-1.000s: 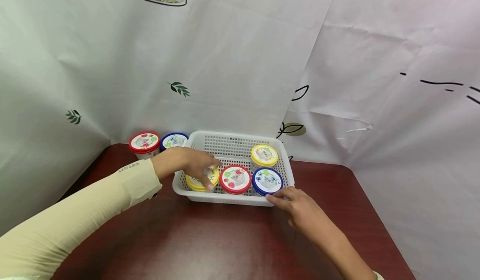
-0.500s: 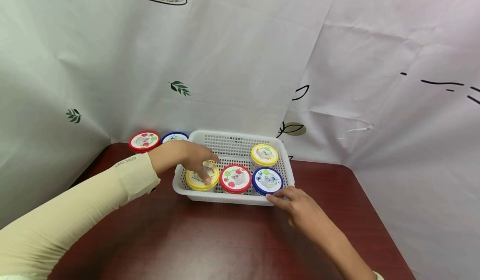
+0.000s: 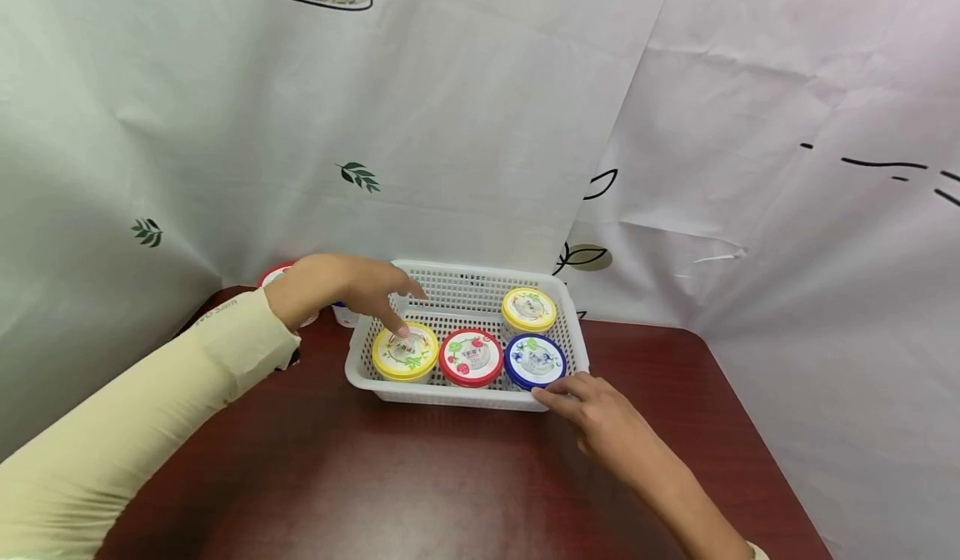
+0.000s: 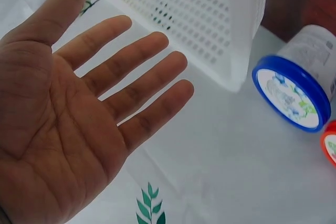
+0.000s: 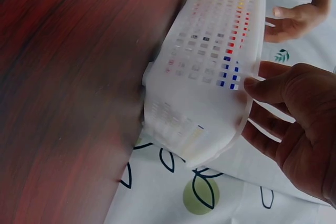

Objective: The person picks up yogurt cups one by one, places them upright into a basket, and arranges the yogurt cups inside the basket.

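Observation:
My left hand (image 3: 358, 285) hovers over the left side of a white perforated basket (image 3: 457, 399), fingers spread and holding nothing; the left wrist view shows its bare palm. In the basket's front row sit tubs with yellow (image 3: 406, 358), red (image 3: 471, 360) and blue (image 3: 536, 362) lids. Behind the blue one stands another yellow-lidded tub (image 3: 528, 310). At the basket's front right corner my right hand (image 3: 611, 427) pinches the rim between thumb and fingers, as the right wrist view shows. Outside, left of the basket, a blue-lidded tub (image 4: 291, 99) is mostly hidden by my left arm in the head view.
A red-lidded tub (image 3: 274, 274) stands at the table's back left, partly covered by my left wrist. The dark red table (image 3: 420, 485) meets a white printed curtain (image 3: 480, 127) behind the basket, and more curtain hangs on both sides.
My left hand has come off the front left yellow-lidded tub, moving up and back toward the left with fingers opening. The tub stays in the basket. My right hand keeps its place on the rim.

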Demonstrator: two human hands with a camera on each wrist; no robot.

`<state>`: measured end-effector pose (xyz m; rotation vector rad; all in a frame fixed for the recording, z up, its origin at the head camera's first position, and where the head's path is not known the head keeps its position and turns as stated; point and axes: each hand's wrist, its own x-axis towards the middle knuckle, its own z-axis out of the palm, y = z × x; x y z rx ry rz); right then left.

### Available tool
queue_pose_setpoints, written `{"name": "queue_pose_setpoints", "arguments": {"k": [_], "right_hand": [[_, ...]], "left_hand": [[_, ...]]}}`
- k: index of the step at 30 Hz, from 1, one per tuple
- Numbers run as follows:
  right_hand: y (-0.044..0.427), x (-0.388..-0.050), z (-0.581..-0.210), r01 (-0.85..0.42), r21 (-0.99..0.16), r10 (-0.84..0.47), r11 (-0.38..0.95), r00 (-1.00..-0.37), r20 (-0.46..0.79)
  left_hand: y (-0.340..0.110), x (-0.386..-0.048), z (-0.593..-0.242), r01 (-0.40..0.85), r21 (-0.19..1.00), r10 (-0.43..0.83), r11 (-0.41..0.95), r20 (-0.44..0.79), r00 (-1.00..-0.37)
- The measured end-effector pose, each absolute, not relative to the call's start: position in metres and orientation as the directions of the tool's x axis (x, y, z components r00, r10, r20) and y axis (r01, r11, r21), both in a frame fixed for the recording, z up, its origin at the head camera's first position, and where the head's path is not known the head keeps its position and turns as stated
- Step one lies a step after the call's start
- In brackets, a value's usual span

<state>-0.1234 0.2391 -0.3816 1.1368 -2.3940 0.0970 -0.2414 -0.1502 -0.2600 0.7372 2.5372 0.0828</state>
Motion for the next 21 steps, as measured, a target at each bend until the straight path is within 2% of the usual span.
{"name": "queue_pose_setpoints", "arguments": {"k": [7, 13, 21], "right_hand": [[0.239, -0.123, -0.381, -0.748, 0.148, -0.715, 0.647, -0.527, 0.460], [0.239, -0.123, -0.381, -0.745, 0.139, -0.712, 0.652, -0.540, 0.449], [0.239, -0.124, -0.382, -0.752, 0.142, -0.713, 0.644, -0.523, 0.467]], "left_hand": [[-0.167, -0.242, -0.251, 0.463, 0.170, 0.489, 0.870, -0.422, -0.763], [-0.188, -0.246, -0.254, 0.433, 0.159, 0.459, 0.887, -0.397, -0.795], [-0.212, -0.254, -0.260, 0.408, 0.158, 0.437, 0.899, -0.378, -0.816]]}}
